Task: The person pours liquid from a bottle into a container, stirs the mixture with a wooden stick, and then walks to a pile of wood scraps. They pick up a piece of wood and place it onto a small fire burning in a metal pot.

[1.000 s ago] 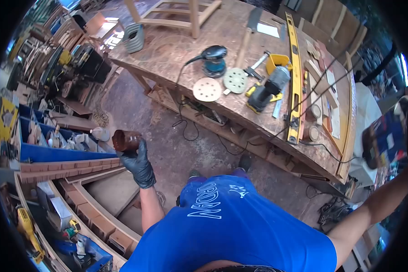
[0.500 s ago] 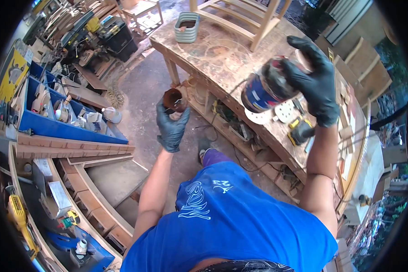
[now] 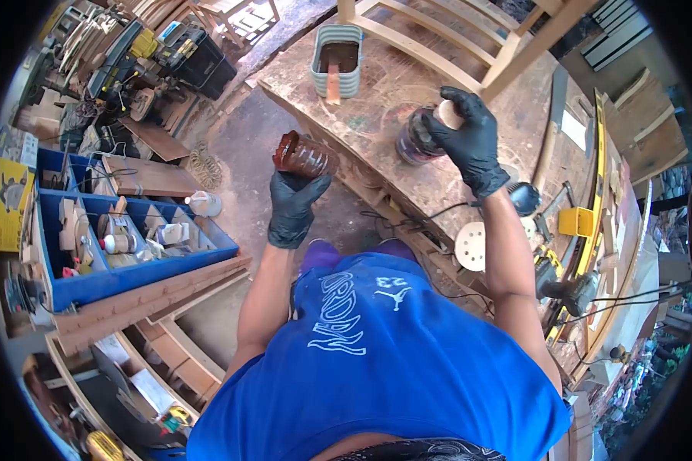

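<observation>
In my gloved left hand (image 3: 292, 209) is a clear plastic cup (image 3: 309, 157), ribbed like a cut bottle bottom, coated inside with reddish-brown liquid. It tilts to the right, its ragged rim facing left. My gloved right hand (image 3: 467, 142) curls round the top of a dark jar (image 3: 417, 138) with a blue label, close over the workbench (image 3: 377, 127). A pale round lid (image 3: 448, 115) shows between thumb and fingers. Farther back on the bench stands a light green ribbed container (image 3: 337, 34) holding dark brown liquid, a flat wooden stick (image 3: 333, 83) leaning over its near side.
A wooden chair frame (image 3: 438, 46) rests on the bench's far side. Sanding discs (image 3: 470, 246), a cordless drill (image 3: 573, 292), a yellow level (image 3: 598, 169) and cables lie to the right. At left are a blue divided tray (image 3: 131, 280) and a white bottle (image 3: 204, 203).
My right hand has brought the jar down and left toward the bench top. The cup in my left hand has tipped from upright to the side. The view has shifted.
</observation>
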{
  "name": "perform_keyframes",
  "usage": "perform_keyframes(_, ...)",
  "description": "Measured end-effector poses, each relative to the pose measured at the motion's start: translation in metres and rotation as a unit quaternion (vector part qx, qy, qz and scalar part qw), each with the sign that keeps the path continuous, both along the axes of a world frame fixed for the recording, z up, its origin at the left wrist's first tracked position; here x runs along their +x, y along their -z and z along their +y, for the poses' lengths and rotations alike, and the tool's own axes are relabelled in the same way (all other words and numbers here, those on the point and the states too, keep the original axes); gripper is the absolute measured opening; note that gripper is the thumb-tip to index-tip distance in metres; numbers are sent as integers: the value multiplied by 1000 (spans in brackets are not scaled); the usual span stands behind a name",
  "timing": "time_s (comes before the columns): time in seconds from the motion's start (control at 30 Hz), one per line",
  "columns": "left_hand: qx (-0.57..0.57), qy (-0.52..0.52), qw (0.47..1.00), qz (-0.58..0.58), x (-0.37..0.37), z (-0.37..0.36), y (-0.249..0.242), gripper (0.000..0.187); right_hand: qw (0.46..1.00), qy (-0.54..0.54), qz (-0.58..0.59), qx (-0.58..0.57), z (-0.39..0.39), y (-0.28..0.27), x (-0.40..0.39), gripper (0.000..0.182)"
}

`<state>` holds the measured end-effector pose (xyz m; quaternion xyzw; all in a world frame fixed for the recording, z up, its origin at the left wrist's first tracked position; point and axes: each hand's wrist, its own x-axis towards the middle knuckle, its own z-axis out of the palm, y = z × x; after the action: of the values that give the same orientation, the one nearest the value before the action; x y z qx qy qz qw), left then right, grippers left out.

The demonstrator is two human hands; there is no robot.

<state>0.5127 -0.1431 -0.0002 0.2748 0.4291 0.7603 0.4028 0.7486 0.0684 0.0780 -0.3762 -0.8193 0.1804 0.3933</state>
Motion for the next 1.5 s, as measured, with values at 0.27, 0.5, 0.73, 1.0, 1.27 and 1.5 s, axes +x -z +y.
perform_keyframes(0.27, 59, 81, 995, 24, -158, 79, -46, 88, 995, 95, 0, 1, -12, 10, -50, 47)
perform_keyframes(0.5, 64, 170, 949, 257, -202, 147, -75, 76, 977, 192, -81, 53, -30, -5, -81, 50)
perform_keyframes(0.73, 153, 232, 958, -65, -79, 117, -119, 65, 928, 242, -278, -46, -27, -41, -80, 62)
perform_keyframes(1.0, 107, 222, 955, -168, 15, 163, -82, 49, 906, 156, -379, -107, -5, -52, -61, 56)
perform_keyframes(1.27, 134, 20, 985, -108, 59, 206, -55, 56, 945, 34, -324, -41, 19, -39, -37, 66)
perform_keyframes(1.5, 68, -70, 988, -122, 63, 241, -16, 35, 946, -55, -318, 3, 33, -38, -33, 60)
